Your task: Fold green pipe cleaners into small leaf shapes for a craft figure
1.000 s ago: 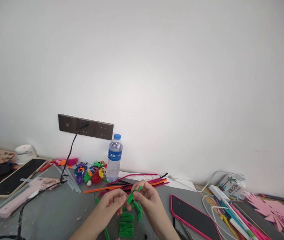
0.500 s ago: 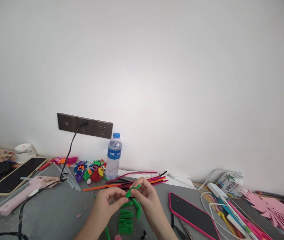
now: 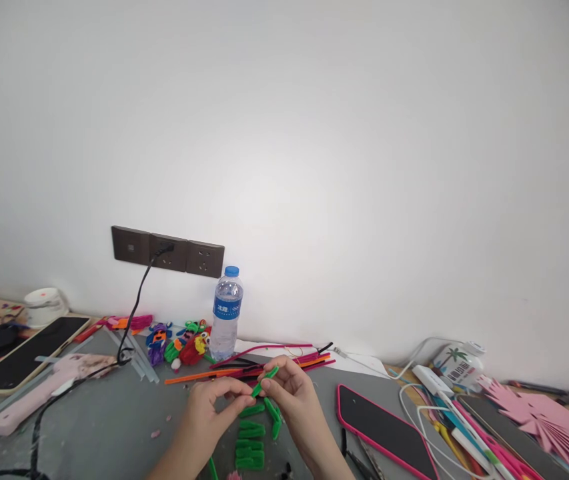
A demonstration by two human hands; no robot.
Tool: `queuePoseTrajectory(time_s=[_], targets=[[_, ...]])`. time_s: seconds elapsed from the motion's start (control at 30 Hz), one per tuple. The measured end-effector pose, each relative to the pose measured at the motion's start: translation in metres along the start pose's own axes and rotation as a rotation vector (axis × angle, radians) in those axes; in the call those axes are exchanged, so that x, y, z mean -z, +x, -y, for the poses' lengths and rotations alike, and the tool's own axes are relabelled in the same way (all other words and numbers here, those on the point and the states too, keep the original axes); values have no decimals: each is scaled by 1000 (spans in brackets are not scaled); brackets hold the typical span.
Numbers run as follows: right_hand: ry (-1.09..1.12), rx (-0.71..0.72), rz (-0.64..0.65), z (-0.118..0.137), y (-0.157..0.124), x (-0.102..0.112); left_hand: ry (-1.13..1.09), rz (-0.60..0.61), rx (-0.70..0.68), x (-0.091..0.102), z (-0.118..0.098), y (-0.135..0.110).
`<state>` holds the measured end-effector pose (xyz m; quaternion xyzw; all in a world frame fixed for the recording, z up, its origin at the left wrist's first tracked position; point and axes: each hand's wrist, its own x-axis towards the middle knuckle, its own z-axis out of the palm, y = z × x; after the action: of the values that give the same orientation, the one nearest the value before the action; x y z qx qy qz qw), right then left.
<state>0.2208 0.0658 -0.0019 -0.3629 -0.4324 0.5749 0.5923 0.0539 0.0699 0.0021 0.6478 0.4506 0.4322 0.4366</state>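
Between both hands is a short green pipe cleaner, tilted up to the right. My left hand pinches its lower end between thumb and forefinger. My right hand grips it higher up, its tip showing past the fingers. Just below the hands, several folded green pipe cleaner pieces lie stacked in a column on the grey mat. A bent green piece rests beside them, close to my right palm. Part of another green stem shows by my left wrist.
A water bottle stands behind my hands, beside small pipe cleaner figures. Orange and magenta pipe cleaners lie in front of it. A pink glue gun with a black cord is on the left, a pink-edged phone on the right.
The green pipe cleaner between my fingers looks straighter and more closed together than before. The hands stay nearly in place; the whole view has shifted slightly.
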Motion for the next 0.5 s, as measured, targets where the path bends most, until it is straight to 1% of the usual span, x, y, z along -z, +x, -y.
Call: queuePoseTrajectory(time_s=[0.1, 0.17, 0.23, 0.3, 0.37, 0.43, 0.5], targets=[[31, -38, -8, 1, 0, 0, -18, 1, -8, 1, -1, -1], [13, -61, -8, 0, 1, 1, -91, -26, 11, 1, 0, 0], [-30, -57, -10, -1, 2, 1, -218, -46, 68, 2, 2, 1], [-90, -13, -26, -3, 3, 1, -360, -72, 160, 2, 4, 3], [-170, 99, -82, -4, 1, -3, -496, -109, 260, 2, 5, 3], [-306, 277, -147, -3, -5, -8, -622, -123, 342, 0, 5, 3], [-496, 477, -159, 0, -12, -14, -732, -92, 401, -3, 4, 1]])
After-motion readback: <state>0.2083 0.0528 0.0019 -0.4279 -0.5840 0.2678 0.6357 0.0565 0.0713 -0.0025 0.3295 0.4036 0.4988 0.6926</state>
